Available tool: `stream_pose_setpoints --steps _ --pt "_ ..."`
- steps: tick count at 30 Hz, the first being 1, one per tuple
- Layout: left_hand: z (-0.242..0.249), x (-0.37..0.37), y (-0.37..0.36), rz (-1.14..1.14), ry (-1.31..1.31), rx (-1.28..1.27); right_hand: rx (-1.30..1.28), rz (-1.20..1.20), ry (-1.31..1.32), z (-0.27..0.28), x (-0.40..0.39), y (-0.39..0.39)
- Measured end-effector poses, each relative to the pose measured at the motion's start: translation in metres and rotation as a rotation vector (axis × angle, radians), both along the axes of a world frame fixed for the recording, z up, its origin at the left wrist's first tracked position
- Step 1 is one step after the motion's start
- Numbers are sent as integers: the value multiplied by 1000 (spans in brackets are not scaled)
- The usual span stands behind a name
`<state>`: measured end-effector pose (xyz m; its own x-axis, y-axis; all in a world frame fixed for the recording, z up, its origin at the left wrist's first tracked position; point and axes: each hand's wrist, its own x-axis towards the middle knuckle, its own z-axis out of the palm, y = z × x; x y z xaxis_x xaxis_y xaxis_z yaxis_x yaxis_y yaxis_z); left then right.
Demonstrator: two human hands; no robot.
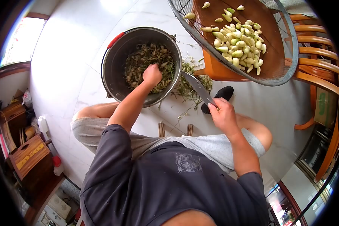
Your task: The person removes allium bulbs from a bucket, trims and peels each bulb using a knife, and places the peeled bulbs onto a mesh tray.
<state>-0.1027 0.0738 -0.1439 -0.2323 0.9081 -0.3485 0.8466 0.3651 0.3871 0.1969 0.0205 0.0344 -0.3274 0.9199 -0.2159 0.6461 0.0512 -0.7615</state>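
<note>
At frame centre, the left hand (pixel 152 74) dug fingers closed into the bucket (pixel 116 64) of roots (pixel 139 64) — the right hand (pixel 223 115) gripped a knife (pixel 198 87).

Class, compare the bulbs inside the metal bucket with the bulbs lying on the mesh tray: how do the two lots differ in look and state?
The bulbs in the metal bucket look brownish and tangled with stalks and roots; the bulbs on the mesh tray are pale green-white, clean and trimmed. The bucket lot lies deep in a round steel pot, with the left hand in it; the tray lot is spread in one shallow heap. Both appear to be the same small vegetable.
</note>
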Motion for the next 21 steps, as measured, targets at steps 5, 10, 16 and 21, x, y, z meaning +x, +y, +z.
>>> stream_pose_setpoints --steps 5,10,16,21 --pt "3 3 -6 71 -35 78 5 10 14 0 2 1" --pt "41 -25 -8 602 -1113 141 17 28 22 11 6 0" --pt "130 -25 -32 445 -1470 152 175 12 128 22 -2 -10" --pt "157 2 -56 342 -1373 119 269 13 237 33 -9 -15"
